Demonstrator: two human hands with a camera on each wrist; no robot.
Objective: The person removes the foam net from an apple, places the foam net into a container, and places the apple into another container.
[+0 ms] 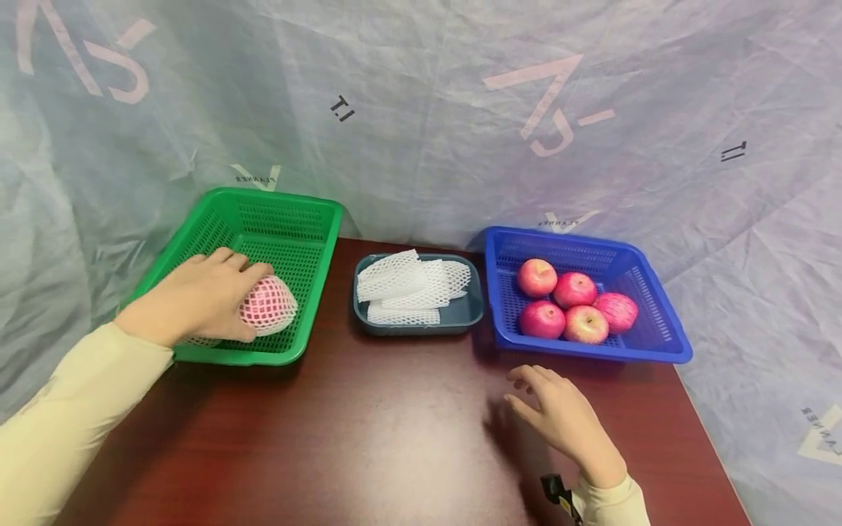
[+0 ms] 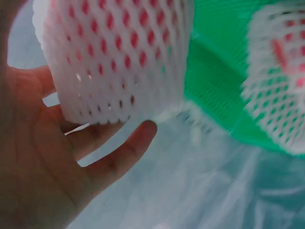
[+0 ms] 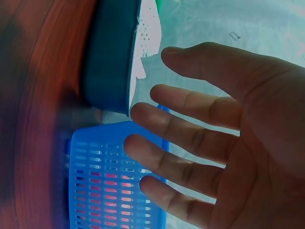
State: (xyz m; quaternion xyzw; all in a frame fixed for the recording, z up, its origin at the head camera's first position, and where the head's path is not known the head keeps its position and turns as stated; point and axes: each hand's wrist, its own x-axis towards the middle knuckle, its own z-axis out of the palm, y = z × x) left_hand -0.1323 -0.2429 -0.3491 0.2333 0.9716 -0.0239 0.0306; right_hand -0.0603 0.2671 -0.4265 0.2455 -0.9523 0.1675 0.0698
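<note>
My left hand [image 1: 207, 299] grips an apple in a white foam net [image 1: 268, 305] over the green basket [image 1: 314, 292]. In the left wrist view, the netted apple [image 2: 119, 43] sits against the fingers, its net's open end towards the camera. Another netted apple [image 2: 281, 71] shows in the basket there; in the head view my hand mostly hides it. My right hand [image 1: 566, 420] hovers over the table before the blue basket [image 1: 592, 351], holding nothing. Its fingers [image 3: 176, 124] are spread and slightly bent in the right wrist view.
Several bare red apples [image 1: 587, 324] lie in the blue basket. Between the two baskets stands a dark tray [image 1: 421, 330] with several white foam nets [image 1: 421, 281]. A grey curtain [image 1: 421, 146] hangs behind the brown table [image 1: 395, 424].
</note>
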